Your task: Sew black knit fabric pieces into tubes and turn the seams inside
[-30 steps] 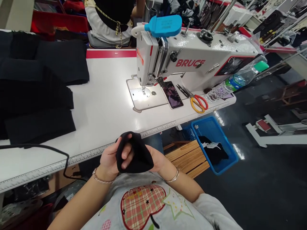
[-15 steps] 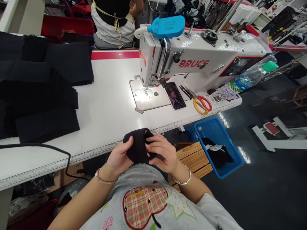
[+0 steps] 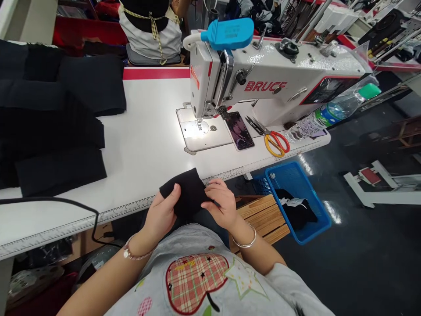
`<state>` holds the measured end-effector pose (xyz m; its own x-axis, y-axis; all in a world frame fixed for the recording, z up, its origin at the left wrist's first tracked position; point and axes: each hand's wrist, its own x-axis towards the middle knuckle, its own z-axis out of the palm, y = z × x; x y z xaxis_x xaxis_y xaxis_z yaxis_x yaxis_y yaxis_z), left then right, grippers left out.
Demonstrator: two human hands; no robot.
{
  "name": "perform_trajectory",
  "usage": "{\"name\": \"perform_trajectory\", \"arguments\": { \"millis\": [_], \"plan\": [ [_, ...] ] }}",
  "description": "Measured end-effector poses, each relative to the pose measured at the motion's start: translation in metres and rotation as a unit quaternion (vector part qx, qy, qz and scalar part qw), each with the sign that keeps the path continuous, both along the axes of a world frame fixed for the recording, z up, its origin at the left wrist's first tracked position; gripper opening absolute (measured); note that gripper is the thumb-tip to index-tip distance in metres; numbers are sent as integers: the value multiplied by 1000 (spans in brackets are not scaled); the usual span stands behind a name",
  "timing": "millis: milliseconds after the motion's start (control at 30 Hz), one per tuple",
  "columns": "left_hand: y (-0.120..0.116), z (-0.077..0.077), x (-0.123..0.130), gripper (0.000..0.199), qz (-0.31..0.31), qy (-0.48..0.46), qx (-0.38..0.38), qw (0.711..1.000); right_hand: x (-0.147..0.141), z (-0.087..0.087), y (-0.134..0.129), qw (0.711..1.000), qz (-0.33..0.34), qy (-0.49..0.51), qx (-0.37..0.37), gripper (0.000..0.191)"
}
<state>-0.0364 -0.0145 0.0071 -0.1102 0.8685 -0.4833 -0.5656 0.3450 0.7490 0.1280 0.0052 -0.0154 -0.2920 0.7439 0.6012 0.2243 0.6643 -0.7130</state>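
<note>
Sewing workshop clutter fills the view, and nearest the camera is the person's grey top [image 3: 154, 267] with its plaid apple patch [image 3: 194, 283]. Just above it, the left hand [image 3: 161, 208], wearing a beaded bracelet [image 3: 133, 251], and the right hand [image 3: 221, 204], wearing a metal bangle [image 3: 245, 240], hold a folded black fabric piece [image 3: 186, 193] between them. The left thumb presses on its near face, and the right fingers [image 3: 215, 188] close on its right side, so both hands grip it. The piece lies closer to the left hand, its longer side running roughly left to right, and its far edge overlaps the front of the bench [image 3: 144, 145] in view; whether they touch cannot be told. A ruler strip [image 3: 121, 215] runs along that edge.

Below the bench to the right are wooden slats [image 3: 259, 215] and a blue plastic basket [image 3: 324, 224] holding black cloth [image 3: 296, 208]. Stacked black fabric [image 3: 55, 109] lies on the bench to the left. Ahead stands a white BRUCE sewing machine [image 3: 263, 74], with a phone [image 3: 240, 131], yellow-and-red scissors [image 3: 274, 144] and a plastic water bottle [image 3: 315, 118] beside it. Beyond, a co-worker [image 3: 151, 37] sits facing away.
</note>
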Motion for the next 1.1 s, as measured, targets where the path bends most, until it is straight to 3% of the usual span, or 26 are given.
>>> {"name": "perform_trajectory", "arguments": {
  "millis": [167, 333, 433, 533, 633, 733, 933, 1100],
  "plan": [
    [-8, -18, -7, 48, 22, 118, 29, 992, -7, 0, -4, 998, 56, 27, -13, 32],
    [-7, -23, -13, 47, -2, 140, 38, 989, -5, -5, -5, 997, 30, -17, -70, 37],
    [-5, -17, -9, 47, -34, 146, 42, 988, -3, 0, -4, 981, 53, -17, -185, 29],
    [-2, -7, -3, 42, -113, 150, 79, 979, -7, 6, -3, 947, 76, 54, -308, 34],
    [0, 2, -2, 37, -166, 161, 122, 965, -13, 7, -1, 915, 34, 121, -382, 31],
    [1, 8, -6, 34, -195, 224, 125, 947, -18, 1, -1, 901, -15, 173, -398, 27],
    [0, 16, -14, 24, -156, 372, 120, 907, -28, -13, -4, 859, -48, 296, -414, 31],
    [-2, 25, -14, 24, -113, 453, 144, 873, -39, -11, -10, 812, -53, 366, -451, 33]
  ]
}}
